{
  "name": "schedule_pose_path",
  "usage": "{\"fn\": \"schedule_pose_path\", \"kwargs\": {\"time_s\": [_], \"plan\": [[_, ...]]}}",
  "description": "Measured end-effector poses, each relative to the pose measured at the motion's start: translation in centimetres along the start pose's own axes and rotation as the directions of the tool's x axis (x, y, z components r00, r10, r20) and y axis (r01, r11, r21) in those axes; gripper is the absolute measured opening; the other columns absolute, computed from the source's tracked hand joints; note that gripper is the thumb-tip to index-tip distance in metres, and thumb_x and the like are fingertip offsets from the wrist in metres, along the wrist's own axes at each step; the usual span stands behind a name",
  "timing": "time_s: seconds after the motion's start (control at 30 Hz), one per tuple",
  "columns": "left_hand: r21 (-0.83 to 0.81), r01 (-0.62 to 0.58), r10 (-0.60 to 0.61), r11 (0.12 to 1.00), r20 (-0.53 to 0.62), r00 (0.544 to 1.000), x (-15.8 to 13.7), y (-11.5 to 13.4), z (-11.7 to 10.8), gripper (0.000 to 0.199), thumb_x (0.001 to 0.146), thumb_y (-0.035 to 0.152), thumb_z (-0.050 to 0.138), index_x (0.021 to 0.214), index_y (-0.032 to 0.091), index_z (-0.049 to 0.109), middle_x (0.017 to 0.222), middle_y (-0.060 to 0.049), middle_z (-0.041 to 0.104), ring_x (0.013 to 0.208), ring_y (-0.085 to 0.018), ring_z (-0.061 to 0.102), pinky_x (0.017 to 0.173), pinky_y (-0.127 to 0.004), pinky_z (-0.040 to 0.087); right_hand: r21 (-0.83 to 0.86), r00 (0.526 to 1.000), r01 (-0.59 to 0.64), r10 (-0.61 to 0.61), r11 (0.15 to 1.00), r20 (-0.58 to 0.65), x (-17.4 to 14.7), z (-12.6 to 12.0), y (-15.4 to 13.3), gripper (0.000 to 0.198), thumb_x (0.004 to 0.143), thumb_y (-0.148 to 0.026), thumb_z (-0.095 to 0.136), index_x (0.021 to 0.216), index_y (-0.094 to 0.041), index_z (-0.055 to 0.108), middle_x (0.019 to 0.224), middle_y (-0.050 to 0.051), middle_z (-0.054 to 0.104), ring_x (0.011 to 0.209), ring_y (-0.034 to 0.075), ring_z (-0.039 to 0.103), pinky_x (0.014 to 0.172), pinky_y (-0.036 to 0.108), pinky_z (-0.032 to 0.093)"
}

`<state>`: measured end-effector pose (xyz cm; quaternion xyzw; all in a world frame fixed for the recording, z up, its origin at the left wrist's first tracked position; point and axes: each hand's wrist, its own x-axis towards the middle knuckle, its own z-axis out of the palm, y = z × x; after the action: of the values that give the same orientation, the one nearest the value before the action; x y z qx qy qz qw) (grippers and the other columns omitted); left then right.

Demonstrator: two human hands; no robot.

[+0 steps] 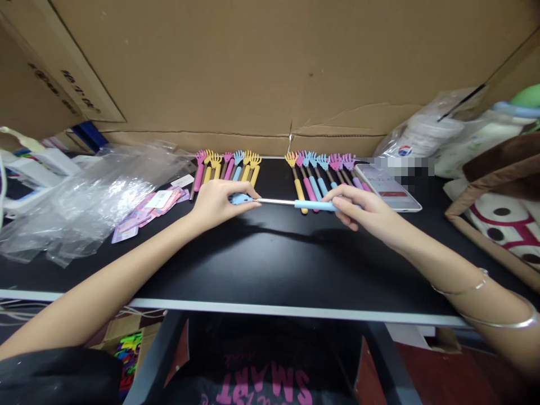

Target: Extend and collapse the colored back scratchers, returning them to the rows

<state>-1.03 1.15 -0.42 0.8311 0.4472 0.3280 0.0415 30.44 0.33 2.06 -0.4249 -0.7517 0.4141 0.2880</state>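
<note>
A light blue back scratcher (310, 205) is held level above the black table, its metal rod showing between my hands. My left hand (217, 203) is closed around its claw-shaped head. At the other end, my right hand (356, 205) grips the blue handle with thumb and fingers. Behind my left hand lies a row of pink, yellow and blue back scratchers (231, 169). Another row of back scratchers (312, 185), in yellow, pink, blue and purple, lies behind the held one, its right part partly covered by my right hand.
Clear plastic bags (97, 191) and printed cards (147, 212) lie on the left of the table (270, 270). A white tablet or phone (392, 191) lies at right, near a bagged cup (430, 135) and a brown-handled bag (502, 208). Cardboard (270, 67) walls the back.
</note>
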Motion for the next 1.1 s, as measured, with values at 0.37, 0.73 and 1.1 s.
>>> {"fn": "schedule_pose_path", "kwargs": {"time_s": [0.37,0.73,1.1], "plan": [[-0.128,0.195,-0.169,0.972,0.189,0.967,0.3,0.1,-0.9,0.029,0.08,0.049,0.066,0.079,0.02,0.071,0.079,0.0,0.073,0.071,-0.016,0.064,0.066,-0.025,0.043,0.019,1.0,0.007,-0.007,1.0,-0.005,0.3,-0.7,0.4,0.03,0.089,-0.044,0.059,0.101,-0.017,0.06,0.064,-0.003,0.053,0.049,0.007,0.045,0.044,0.021,0.034],[0.167,-0.112,0.135,0.98,-0.134,0.982,-0.8,0.9,-0.2,0.025,0.087,0.045,0.064,0.078,0.023,0.073,0.077,0.002,0.077,0.07,-0.014,0.071,0.059,-0.022,0.042,0.142,0.988,-0.109,0.092,0.984,0.122,0.3,-1.3,0.8,0.039,0.088,-0.055,0.06,0.098,-0.017,0.055,0.057,-0.004,0.058,0.033,0.005,0.043,0.034,0.022,0.027],[0.331,-0.337,0.413,0.881,-0.195,0.89,-1.0,0.5,0.5,0.019,0.09,0.035,0.065,0.078,0.021,0.071,0.069,0.003,0.074,0.059,-0.011,0.066,0.054,-0.022,0.041,0.214,0.93,-0.265,0.191,0.94,0.313,0.2,-1.0,1.1,0.039,0.089,-0.057,0.057,0.088,-0.018,0.05,0.048,-0.006,0.053,0.031,0.005,0.036,0.029,0.022,0.02]]}}
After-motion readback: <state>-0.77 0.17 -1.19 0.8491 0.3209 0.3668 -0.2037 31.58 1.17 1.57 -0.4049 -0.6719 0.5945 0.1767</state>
